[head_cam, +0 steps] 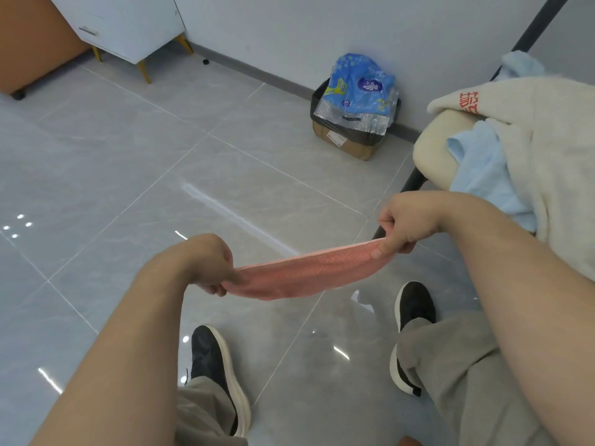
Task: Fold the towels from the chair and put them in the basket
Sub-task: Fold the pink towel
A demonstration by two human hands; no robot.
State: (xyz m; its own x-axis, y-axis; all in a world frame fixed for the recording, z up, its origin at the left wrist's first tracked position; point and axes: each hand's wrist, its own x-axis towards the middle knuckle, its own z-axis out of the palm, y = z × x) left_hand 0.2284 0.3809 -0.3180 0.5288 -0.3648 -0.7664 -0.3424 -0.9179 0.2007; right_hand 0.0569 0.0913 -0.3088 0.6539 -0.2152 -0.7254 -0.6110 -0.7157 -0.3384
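Above the grey floor (pixel 128 156), left hand (pixel 211 262) and right hand (pixel 407 222) each pinch an end of the pink towel (pixel 306 272) (stretched between them, sagging slightly).

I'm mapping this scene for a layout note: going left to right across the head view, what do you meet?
white cabinet → left hand → pink towel → right hand → cream towel on the chair. The cardboard box overlaps the pink towel's span, so it is left out.
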